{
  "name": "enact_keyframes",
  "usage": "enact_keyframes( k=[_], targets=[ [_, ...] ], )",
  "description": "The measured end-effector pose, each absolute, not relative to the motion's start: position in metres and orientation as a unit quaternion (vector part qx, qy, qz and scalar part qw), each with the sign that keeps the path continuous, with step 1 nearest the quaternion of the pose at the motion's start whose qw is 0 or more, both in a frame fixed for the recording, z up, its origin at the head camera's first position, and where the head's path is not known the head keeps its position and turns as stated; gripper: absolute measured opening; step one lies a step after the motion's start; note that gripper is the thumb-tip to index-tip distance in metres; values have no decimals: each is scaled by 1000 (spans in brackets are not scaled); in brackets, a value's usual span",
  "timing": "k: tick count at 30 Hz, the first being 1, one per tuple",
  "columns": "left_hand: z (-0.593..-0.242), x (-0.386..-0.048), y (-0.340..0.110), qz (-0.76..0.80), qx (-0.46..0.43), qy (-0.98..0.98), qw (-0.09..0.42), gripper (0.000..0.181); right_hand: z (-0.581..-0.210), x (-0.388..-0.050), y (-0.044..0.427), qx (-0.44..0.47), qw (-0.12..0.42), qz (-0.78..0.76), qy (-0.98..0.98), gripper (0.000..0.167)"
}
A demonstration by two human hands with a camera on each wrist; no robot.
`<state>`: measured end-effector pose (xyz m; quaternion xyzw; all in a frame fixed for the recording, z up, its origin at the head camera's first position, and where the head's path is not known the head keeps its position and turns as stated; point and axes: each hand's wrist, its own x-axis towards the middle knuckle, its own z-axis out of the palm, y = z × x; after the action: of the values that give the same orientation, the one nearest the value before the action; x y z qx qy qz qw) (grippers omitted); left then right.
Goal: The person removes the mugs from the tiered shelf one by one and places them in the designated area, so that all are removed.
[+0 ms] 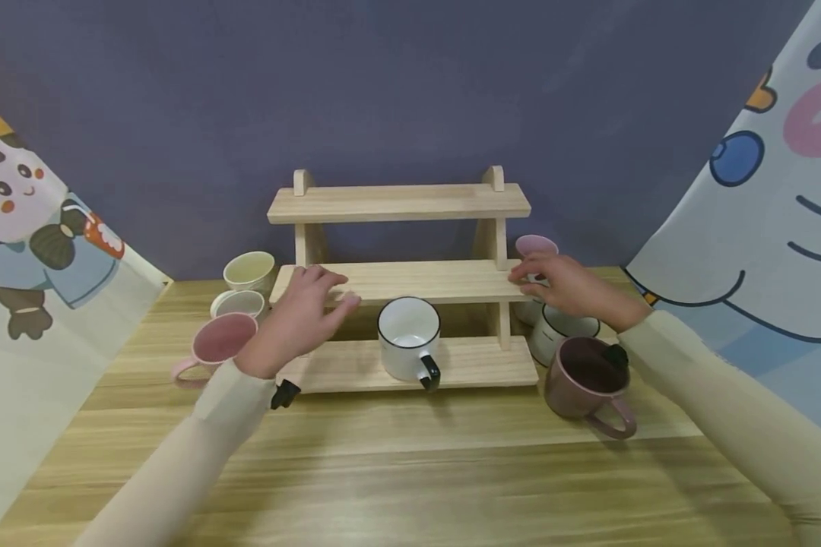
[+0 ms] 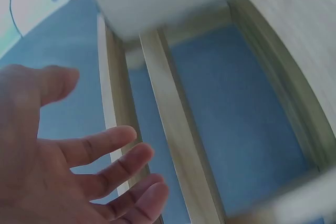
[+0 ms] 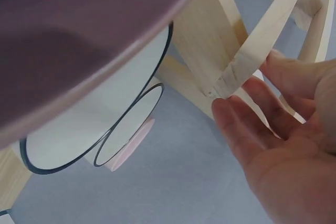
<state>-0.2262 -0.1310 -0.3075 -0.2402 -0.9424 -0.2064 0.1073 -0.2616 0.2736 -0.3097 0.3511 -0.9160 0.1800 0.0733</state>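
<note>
A three-tier wooden display shelf [image 1: 400, 282] stands on the table. My right hand [image 1: 557, 282] pinches the right end of its middle board; in the right wrist view the thumb and fingers [image 3: 231, 121] meet the board's end from different sides. My left hand [image 1: 308, 315] hovers by the left end of the same tier, fingers loosely bent and apart, holding nothing. On the bottom tier sits a white enamel mug [image 1: 398, 353] with a dark rim, its black handle facing forward. The left wrist view shows my left palm [image 2: 68, 166] beside the shelf boards.
Left of the shelf stand a pink mug [image 1: 223, 339], a white cup [image 1: 241, 304] and a pale yellow cup [image 1: 249, 271]. To the right are a dark mauve mug [image 1: 575, 393], a white dark-rimmed mug [image 1: 547, 342] and a pink cup [image 1: 537, 245]. Cartoon-printed cloths flank the table [image 1: 397, 479].
</note>
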Motion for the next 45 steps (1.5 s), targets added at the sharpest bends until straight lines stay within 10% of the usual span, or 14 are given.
enact_keyframes(
  k=[16,45],
  targets=[
    [-305,-210,-57,-150,-289,-944,50,82,-309,-262,269,330,61,174,-926,24],
    [-307,-209,-48,-157,-288,-943,64,65,-309,-258,272,320,59,201,-924,21]
  ],
)
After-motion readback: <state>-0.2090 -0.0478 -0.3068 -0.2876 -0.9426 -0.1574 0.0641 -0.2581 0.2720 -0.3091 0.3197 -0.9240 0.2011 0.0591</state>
